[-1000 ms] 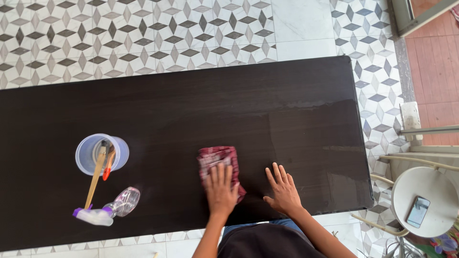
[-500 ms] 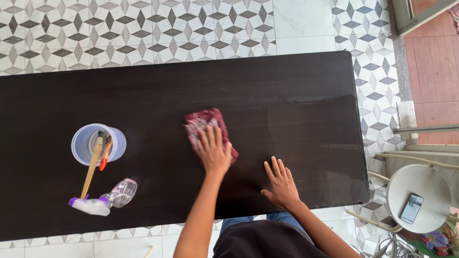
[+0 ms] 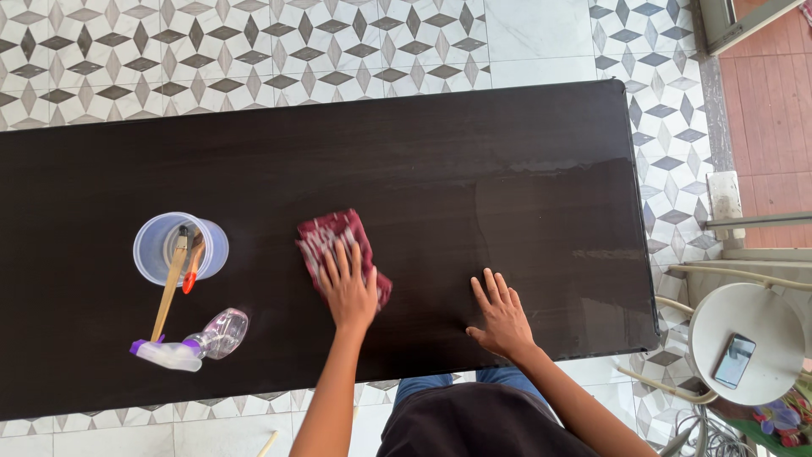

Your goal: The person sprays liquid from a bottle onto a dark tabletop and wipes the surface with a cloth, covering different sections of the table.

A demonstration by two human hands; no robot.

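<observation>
The long dark table (image 3: pixel 254 161) filled most of the head view, set over a floor (image 3: pixel 254 42) of grey and white diamond tiles. Its right part still carried a duller sheen than the rest. The left hand (image 3: pixel 348 290) lay flat on the dark red cloth (image 3: pixel 331 237), fingers (image 3: pixel 342 258) spread over it; against half a second earlier, hand and cloth had slid leftward along the table, nearer the clear plastic cup (image 3: pixel 180 248). The right hand (image 3: pixel 502 317) had stayed near the table's near edge, palm down, fingers fanned out, holding nothing. The cup still held its wooden-handled tool, and the spray bottle (image 3: pixel 193 345) with its purple-trimmed head lay on its side just below the cup, as before.
</observation>
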